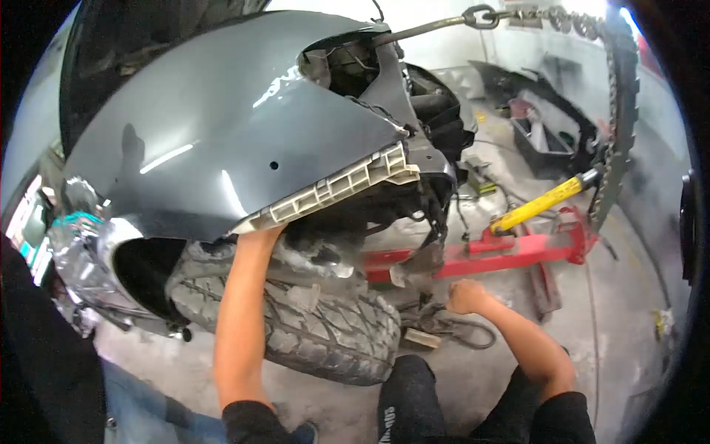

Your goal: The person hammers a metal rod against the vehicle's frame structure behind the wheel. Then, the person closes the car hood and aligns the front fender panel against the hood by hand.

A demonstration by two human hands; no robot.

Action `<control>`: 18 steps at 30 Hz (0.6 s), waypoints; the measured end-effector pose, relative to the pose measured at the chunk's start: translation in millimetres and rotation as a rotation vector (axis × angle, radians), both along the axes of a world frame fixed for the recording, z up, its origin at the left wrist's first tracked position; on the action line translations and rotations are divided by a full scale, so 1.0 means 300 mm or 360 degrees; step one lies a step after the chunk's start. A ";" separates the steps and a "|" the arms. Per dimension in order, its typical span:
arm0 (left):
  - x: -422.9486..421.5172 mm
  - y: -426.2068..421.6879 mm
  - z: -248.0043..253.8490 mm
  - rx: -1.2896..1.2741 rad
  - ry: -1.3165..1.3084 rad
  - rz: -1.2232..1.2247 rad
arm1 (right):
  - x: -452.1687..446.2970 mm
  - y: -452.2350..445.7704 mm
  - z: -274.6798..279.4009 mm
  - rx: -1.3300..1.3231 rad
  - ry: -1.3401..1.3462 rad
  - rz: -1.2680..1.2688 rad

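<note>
The wrist of my left hand (259,240) shows below the pale ribbed bracket (333,186) on the lower edge of a dark grey fender (214,96). Its fingers are hidden behind the fender and bracket, above the tire (325,329). Curled into a fist, my right hand (466,297) is to the right of the tire, just below a red metal beam (503,255). Anything inside that fist is hidden. Torn metal and dark parts hang close to its left.
A chain (577,26) with a hook pulls at the fender's top opening. A yellow cylinder (543,202) rests above the beam. Cables and a black bin (543,148) lie on the floor at right. Another person's jeans (151,407) show at lower left, near the headlight (81,251).
</note>
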State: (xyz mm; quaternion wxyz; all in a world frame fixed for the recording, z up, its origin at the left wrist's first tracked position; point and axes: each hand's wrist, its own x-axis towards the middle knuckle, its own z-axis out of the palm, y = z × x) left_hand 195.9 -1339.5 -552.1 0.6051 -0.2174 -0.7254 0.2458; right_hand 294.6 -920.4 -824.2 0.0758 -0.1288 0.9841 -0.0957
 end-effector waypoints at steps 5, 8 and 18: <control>-0.035 0.063 0.077 0.0580 -0.0258 0.0366 | 0.055 0.000 0.119 0.0015 -0.0193 0.0000; -0.035 0.054 0.089 0.0627 -0.0200 0.0553 | 0.044 0.021 0.077 -0.0093 -0.0124 0.0057; 0.011 0.011 0.132 0.0552 -0.0093 0.0970 | -0.040 0.141 0.077 -0.0324 -0.0082 0.0215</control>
